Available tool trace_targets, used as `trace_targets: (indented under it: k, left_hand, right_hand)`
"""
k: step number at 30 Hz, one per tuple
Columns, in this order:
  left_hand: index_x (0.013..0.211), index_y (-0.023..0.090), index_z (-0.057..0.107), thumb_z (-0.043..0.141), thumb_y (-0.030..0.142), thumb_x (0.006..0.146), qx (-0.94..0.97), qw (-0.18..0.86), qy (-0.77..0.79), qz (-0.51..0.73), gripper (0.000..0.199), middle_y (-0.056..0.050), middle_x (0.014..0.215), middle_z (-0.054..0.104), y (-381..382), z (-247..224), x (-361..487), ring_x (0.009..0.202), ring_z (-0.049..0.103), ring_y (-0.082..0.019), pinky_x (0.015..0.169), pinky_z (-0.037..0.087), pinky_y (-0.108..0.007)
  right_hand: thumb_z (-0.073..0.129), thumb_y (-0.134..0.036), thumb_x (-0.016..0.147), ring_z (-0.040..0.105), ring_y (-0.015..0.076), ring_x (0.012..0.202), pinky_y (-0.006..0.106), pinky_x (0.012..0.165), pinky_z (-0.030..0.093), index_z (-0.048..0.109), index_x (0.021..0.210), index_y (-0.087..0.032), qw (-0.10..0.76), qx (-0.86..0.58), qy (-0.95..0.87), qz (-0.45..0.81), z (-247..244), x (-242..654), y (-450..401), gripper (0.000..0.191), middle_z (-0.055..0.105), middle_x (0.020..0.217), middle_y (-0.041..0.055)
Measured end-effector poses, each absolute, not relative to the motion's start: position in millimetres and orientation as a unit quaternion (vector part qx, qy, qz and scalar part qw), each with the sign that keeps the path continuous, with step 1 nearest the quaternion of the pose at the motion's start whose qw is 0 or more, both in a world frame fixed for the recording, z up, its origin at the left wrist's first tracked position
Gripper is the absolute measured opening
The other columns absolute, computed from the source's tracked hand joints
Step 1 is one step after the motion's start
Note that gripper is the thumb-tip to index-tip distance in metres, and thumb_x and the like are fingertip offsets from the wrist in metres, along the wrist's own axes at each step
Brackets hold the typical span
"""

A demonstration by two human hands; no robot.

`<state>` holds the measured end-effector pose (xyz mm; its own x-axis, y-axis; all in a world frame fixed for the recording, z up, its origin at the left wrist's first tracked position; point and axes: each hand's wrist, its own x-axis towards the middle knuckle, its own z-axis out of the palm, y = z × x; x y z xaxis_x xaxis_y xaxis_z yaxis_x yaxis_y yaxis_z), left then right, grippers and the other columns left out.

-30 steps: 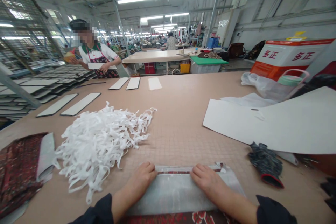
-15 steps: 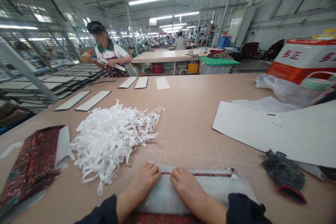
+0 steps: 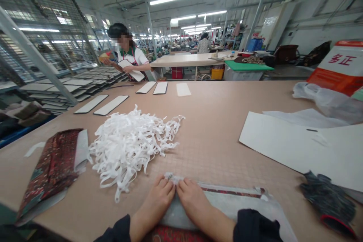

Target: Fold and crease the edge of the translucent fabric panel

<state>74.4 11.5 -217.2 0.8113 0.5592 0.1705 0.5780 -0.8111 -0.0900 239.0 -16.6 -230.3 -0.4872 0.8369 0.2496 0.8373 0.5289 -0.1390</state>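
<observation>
- Work piece: pale-backed panel (image 3: 221,206), lying on the near part of the desk (image 3: 215,132), right in front of me. Dark red patterned strip (image 3: 232,192) shows along its far edge; red patterned fabric (image 3: 177,234) shows at its near side.
- Left hand (image 3: 159,200): on the far-left part of the panel, fingers together and curled down at the edge. Thumb out of view, so I can't tell if it's pinching or only pressing.
- Right hand (image 3: 195,200): just beside the left, fingertips almost meeting it, fingers close and bent over the left end of the strip. Not spread. Pinch or plain press: can't tell either.
- My read: the edge wants flattening with even fingertip pressure, left side as anchor, right side working along the strip.
- I'd pull lightly. Too much drag and the backing could pucker or the strip could go uneven in width.
- Right end has a raised bit (image 3: 263,193) with neither hand on it; looks like it needs smoothing as well.
- Forearms low over the panel, so I'd watch the sleeves for snagging.
- White loops pile (image 3: 130,143) sits beyond and left of the hands, near enough for a stray loop to get caught under the edge.
</observation>
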Motion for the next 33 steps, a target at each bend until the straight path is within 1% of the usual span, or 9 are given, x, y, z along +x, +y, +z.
trace_targets:
  k: [4, 6, 9, 11, 15, 22, 27, 31, 33]
  left_hand:
    - [0.096, 0.018, 0.057, 0.039, 0.013, 0.088, -0.935, 0.052, -0.339, -0.093, 0.020, -0.005, 0.095, 0.061, -0.2, -219.2, 60.9, 0.088, 0.054, -0.018, 0.091, 0.035, -0.038]
    - [0.097, 0.018, 0.057, 0.040, 0.013, 0.087, -0.925, 0.038, -0.363, -0.105, 0.020, -0.005, 0.096, 0.062, -4.1, -217.0, 57.0, 0.088, 0.054, -0.018, 0.089, 0.036, -0.038]
    - [0.099, 0.018, 0.056, 0.040, 0.013, 0.087, -0.912, 0.024, -0.391, -0.123, 0.021, -0.004, 0.095, 0.062, -6.7, -214.7, 55.7, 0.087, 0.054, -0.018, 0.087, 0.038, -0.036]
    - [0.099, 0.019, 0.056, 0.039, 0.012, 0.087, -0.904, 0.016, -0.404, -0.135, 0.022, -0.003, 0.096, 0.062, -7.0, -215.5, 56.1, 0.086, 0.053, -0.017, 0.085, 0.039, -0.036]
    - [0.093, 0.020, 0.058, 0.039, 0.012, 0.087, -0.892, 0.011, -0.416, -0.176, 0.021, -0.002, 0.093, 0.062, -5.8, -221.5, 56.0, 0.083, 0.053, -0.017, 0.081, 0.040, -0.035]
    - [0.090, 0.020, 0.059, 0.037, 0.014, 0.087, -0.885, 0.034, -0.415, -0.208, 0.023, -0.002, 0.088, 0.062, -5.7, -225.8, 56.0, 0.079, 0.053, -0.017, 0.078, 0.041, -0.035]
    - [0.094, 0.019, 0.059, 0.030, 0.014, 0.089, -0.893, 0.070, -0.391, -0.213, 0.030, -0.004, 0.099, 0.062, -5.7, -223.9, 56.5, 0.087, 0.054, -0.018, 0.087, 0.037, -0.037]
    - [0.097, 0.018, 0.058, 0.026, 0.013, 0.090, -0.918, 0.091, -0.327, -0.205, 0.033, -0.003, 0.098, 0.064, -0.8, -222.0, 55.0, 0.091, 0.054, -0.017, 0.091, 0.032, -0.036]
    - [0.097, 0.019, 0.058, 0.027, 0.012, 0.089, -0.922, 0.107, -0.314, -0.199, 0.034, -0.003, 0.098, 0.064, 3.7, -221.8, 53.1, 0.091, 0.054, -0.017, 0.092, 0.031, -0.036]
  right_hand:
    - [0.055, -0.013, 0.079, 0.050, 0.0205, 0.076, 0.033, 0.063, 0.038, 0.058, 0.079, -0.015, 0.137, -0.458, -0.878, 0.001, -233.5, 241.3, -14.0, 0.003, 0.058, 0.081, 0.0057]
    - [0.054, -0.012, 0.080, 0.050, 0.0192, 0.076, 0.030, 0.063, 0.038, 0.059, 0.077, -0.016, 0.140, -0.472, -0.870, 0.030, -228.8, 241.0, -8.2, 0.007, 0.058, 0.079, 0.0040]
    - [0.052, -0.011, 0.082, 0.051, 0.0167, 0.077, 0.027, 0.065, 0.038, 0.060, 0.082, -0.018, 0.167, -0.482, -0.857, 0.075, -224.5, 231.8, 0.9, 0.010, 0.058, 0.081, 0.0014]
    - [0.052, -0.013, 0.083, 0.051, 0.0166, 0.078, 0.028, 0.066, 0.038, 0.060, 0.085, -0.019, 0.188, -0.470, -0.859, 0.074, -227.0, 224.5, 3.3, 0.010, 0.058, 0.082, 0.0010]
    - [0.054, -0.016, 0.083, 0.050, 0.0185, 0.080, 0.031, 0.068, 0.038, 0.059, 0.086, -0.018, 0.201, -0.427, -0.881, 0.037, -235.8, 220.3, 1.4, 0.007, 0.058, 0.084, 0.0022]
    - [0.052, -0.015, 0.084, 0.051, 0.0166, 0.078, 0.028, 0.067, 0.039, 0.060, 0.084, -0.021, 0.204, -0.470, -0.852, 0.107, -235.7, 221.5, 9.3, 0.010, 0.058, 0.081, -0.0004]
    - [0.054, -0.016, 0.082, 0.050, 0.0183, 0.081, 0.031, 0.068, 0.039, 0.058, 0.086, -0.019, 0.202, -0.432, -0.877, 0.064, -237.3, 218.8, 5.9, 0.006, 0.058, 0.086, 0.0014]
    - [0.051, -0.017, 0.083, 0.049, 0.0193, 0.080, 0.033, 0.067, 0.039, 0.056, 0.094, -0.014, 0.179, -0.402, -0.898, 0.006, -228.0, 224.7, -5.0, 0.012, 0.058, 0.088, 0.0053]
    - [0.051, -0.018, 0.082, 0.048, 0.0198, 0.078, 0.033, 0.065, 0.040, 0.056, 0.094, -0.012, 0.151, -0.404, -0.902, -0.014, -223.0, 233.5, -10.9, 0.014, 0.058, 0.087, 0.0068]
